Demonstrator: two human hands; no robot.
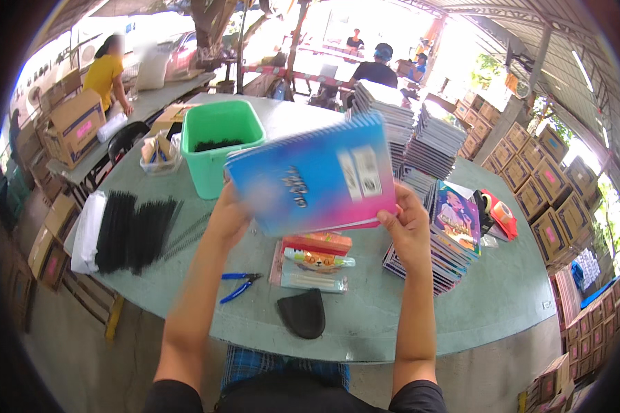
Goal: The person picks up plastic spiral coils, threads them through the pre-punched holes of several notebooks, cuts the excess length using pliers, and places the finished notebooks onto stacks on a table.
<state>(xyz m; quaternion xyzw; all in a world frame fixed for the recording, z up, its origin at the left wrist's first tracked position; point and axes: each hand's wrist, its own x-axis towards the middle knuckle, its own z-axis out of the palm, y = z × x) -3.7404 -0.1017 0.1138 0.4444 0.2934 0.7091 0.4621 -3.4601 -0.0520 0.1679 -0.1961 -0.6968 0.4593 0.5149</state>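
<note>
A blue-and-pink notebook [317, 189] hangs tilted above the middle of the table, its cover slightly blurred. My left hand [230, 212] grips its left edge, with the fingers mostly hidden behind it. At the lower right corner, my right hand [409, 221] pinches the notebook, thumb in front. Below it on the table lie an orange box [318, 242], a pen with an animal face [315, 261] and a light blue pack [313, 281]. Blue-handled cutters [238, 286] rest near my left forearm. A dark rounded pad [302, 313] lies near the front edge.
Black plastic coils [132, 230] spread at the left, beside a green bin [217, 165]. Notebook stacks [442, 251] stand right of my right hand, with taller stacks [386, 113] behind. A red tape dispenser [501, 219] sits farther right. Cardboard boxes [541, 186] and other people [105, 72] are beyond.
</note>
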